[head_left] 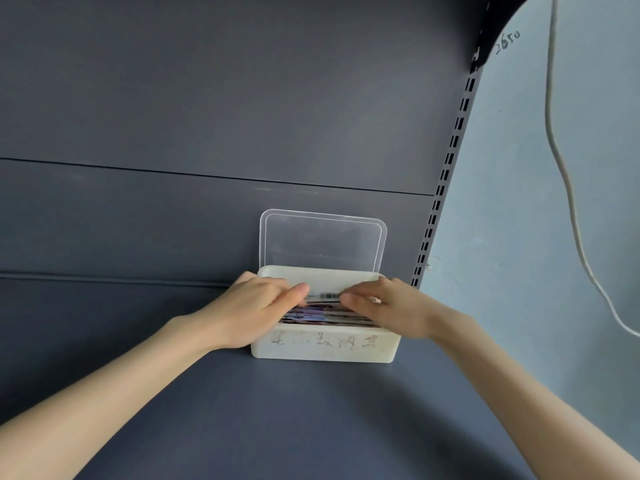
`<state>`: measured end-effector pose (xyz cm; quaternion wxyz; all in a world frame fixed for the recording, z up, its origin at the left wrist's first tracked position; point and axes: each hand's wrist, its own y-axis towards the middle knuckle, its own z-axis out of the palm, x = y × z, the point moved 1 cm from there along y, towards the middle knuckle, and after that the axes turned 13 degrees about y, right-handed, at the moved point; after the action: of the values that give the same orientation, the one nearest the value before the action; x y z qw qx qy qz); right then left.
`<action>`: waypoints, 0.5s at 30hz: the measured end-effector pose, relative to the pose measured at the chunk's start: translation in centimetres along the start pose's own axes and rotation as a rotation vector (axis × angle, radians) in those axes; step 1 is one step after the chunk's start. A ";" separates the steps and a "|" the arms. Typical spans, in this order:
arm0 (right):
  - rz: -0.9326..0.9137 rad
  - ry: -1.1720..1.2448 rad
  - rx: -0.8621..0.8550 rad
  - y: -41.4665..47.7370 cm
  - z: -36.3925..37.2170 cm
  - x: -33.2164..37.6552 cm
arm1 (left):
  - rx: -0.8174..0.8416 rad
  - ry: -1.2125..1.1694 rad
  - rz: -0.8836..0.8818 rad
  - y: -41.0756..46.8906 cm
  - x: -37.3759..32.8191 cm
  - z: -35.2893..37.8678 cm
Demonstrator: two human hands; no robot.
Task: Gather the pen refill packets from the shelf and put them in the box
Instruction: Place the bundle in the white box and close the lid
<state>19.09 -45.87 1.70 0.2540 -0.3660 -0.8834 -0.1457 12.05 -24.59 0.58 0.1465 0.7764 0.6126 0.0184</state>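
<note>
A white plastic box [325,346] with faded writing on its front stands on the dark shelf against the back panel. Its clear lid [322,242] is swung up and leans on the panel. Several pen refill packets [325,311] lie stacked inside, a barcode label showing on the top one. My left hand [256,306] reaches over the box's left end, its fingers resting on the packets. My right hand [384,306] comes in over the right end, fingers also pressed on the top of the stack. The packets' ends are hidden under both hands.
The dark grey shelf [277,410] stretches left and toward me. A slotted upright [440,188] runs up at the right. Beyond it is a pale wall [519,237] with a hanging cord [568,188].
</note>
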 end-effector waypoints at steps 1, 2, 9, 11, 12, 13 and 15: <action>-0.005 -0.011 0.010 0.2 0.1 0.1 | 0.008 0.019 -0.008 0.1 0.0 0.1; 0.001 -0.034 0.012 0.3 0.1 0.2 | 0.014 0.034 -0.017 0.2 -0.1 0.0; 0.061 0.033 -0.078 0.8 -0.3 0.6 | -0.016 -0.124 -0.139 0.1 -0.3 -0.5; 0.003 0.094 -0.333 1.0 -0.7 0.2 | -0.202 -0.261 -0.267 0.4 0.5 -1.0; 0.011 0.112 -0.466 1.2 -0.9 -0.2 | -0.280 -0.253 -0.324 0.7 1.0 -1.2; 0.053 0.135 -0.567 1.4 -1.1 -0.6 | -0.313 -0.231 -0.386 1.1 1.7 -1.3; 0.184 0.198 -0.615 1.9 -1.2 -1.4 | -0.259 -0.268 -0.505 1.8 2.7 -1.1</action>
<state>21.71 -45.86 2.10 0.2284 -0.4877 -0.7322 -0.4170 14.20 -22.19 1.73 0.3236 0.5700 0.7540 -0.0429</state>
